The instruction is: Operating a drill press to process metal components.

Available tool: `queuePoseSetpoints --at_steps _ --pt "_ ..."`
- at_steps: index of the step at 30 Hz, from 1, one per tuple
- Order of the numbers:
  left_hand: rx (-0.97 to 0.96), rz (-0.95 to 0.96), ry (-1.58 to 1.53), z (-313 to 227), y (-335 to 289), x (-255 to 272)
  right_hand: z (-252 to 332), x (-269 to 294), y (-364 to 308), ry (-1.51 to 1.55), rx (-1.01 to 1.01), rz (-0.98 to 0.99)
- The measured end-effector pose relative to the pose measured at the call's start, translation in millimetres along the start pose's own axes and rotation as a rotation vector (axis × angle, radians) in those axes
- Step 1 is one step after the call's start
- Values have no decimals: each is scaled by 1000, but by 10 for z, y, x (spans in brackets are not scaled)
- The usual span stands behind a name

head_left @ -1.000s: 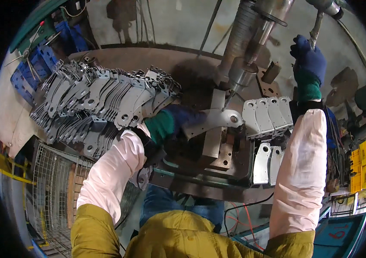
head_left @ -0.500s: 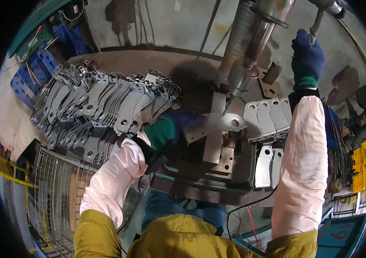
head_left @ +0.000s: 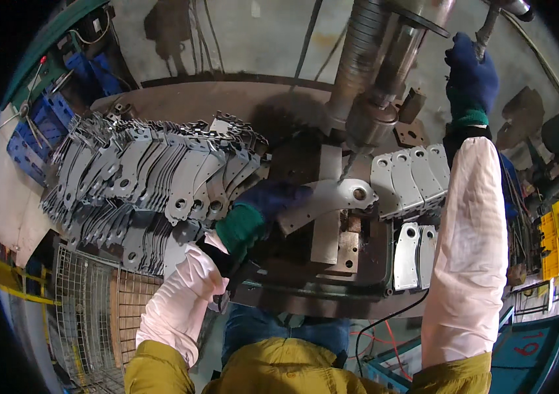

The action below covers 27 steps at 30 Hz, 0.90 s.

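A flat, curved grey metal plate (head_left: 322, 200) with a round hole at its right end lies across a steel bar (head_left: 327, 240) on the drill press table. My left hand (head_left: 267, 202), in a blue and green glove, is closed on the plate's left end, its fingertips partly lost in shadow. The drill bit (head_left: 347, 168) points down at the plate's upper edge from the chuck (head_left: 371, 123); I cannot tell whether it touches. Up at the right, my gloved right hand (head_left: 472, 75) is wrapped round the drill press handle (head_left: 487, 29).
Large stacks of similar metal plates (head_left: 141, 167) fill the bench's left side. More plates (head_left: 407, 177) stand in rows right of the drill, with a smaller group (head_left: 406, 256) nearer me. A wire cage (head_left: 82, 295) is at lower left, yellow bins (head_left: 556, 240) at far right.
The whole view has shifted slightly. My right hand stays on the handle, a little higher in the picture. My left hand stays at the plate's left end, less blurred now.
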<state>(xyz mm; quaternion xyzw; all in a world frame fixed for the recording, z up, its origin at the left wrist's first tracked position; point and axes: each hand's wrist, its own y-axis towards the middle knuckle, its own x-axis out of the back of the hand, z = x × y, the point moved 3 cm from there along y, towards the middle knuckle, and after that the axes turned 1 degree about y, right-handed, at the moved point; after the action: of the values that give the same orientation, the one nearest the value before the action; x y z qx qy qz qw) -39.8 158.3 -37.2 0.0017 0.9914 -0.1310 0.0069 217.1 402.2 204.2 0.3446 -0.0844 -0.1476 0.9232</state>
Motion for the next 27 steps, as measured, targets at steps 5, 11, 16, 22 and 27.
queuePoseSetpoints --at_steps 5,11,16,22,27 --pt "-291 -6 119 120 -33 64 84 -44 -31 -46 33 -14" --pt "-103 -69 -46 -73 -143 -36 71 -28 -19 -86 91 -16" --pt "-103 -63 -111 -109 -174 -93 111 -11 -55 -37 61 -27" --pt "-307 -63 358 112 -15 140 16 -39 57 -224 143 -19" --pt "-245 -49 523 261 140 213 43 -59 27 -178 96 41"
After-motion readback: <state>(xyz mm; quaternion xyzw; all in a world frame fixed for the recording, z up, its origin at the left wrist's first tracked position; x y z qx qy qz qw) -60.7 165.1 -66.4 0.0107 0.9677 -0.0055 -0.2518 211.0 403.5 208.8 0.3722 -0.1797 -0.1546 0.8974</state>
